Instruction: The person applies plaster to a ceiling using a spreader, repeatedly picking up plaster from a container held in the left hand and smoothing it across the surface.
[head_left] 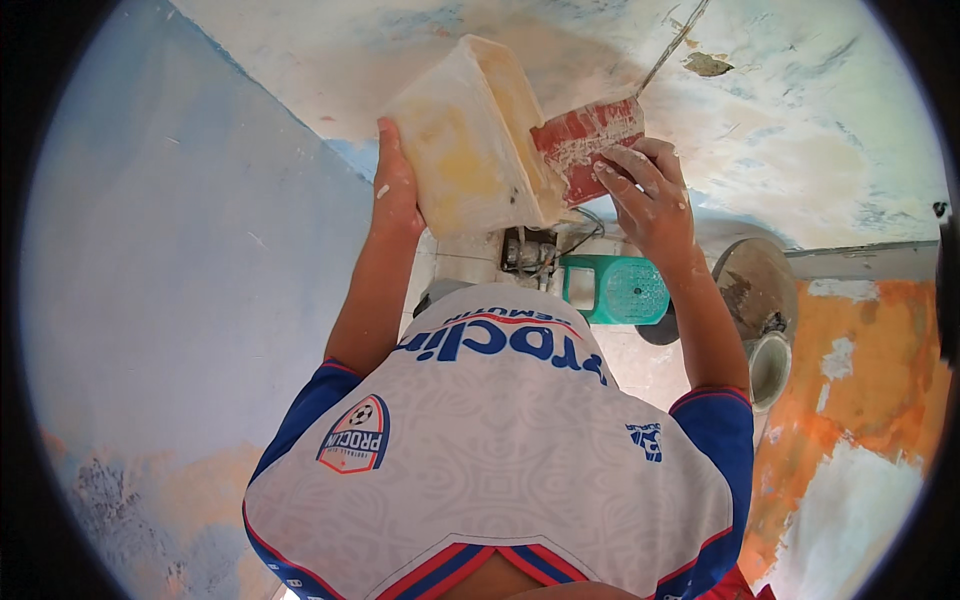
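Raised in front of me is a plastic tub (447,150), whitish with yellow smears and tilted on its side. My left hand (397,188) grips the tub along its left side, thumb showing at the edge. A flat red scraper (588,135), crusted with pale filler, is pinched in the fingers of my right hand (652,205). One end of the scraper is at the tub's open right side. Dried white spots mark both hands. What lies inside the tub is mostly hidden by its wall.
Ahead is a patchy wall (800,150) with a crack and a chipped hole (708,65). A bluish wall (190,250) stands at left, an orange peeling one (860,370) at right. Below are a green plastic stool (635,290), a round brown lid-like thing (757,285) and a pale bucket (770,368).
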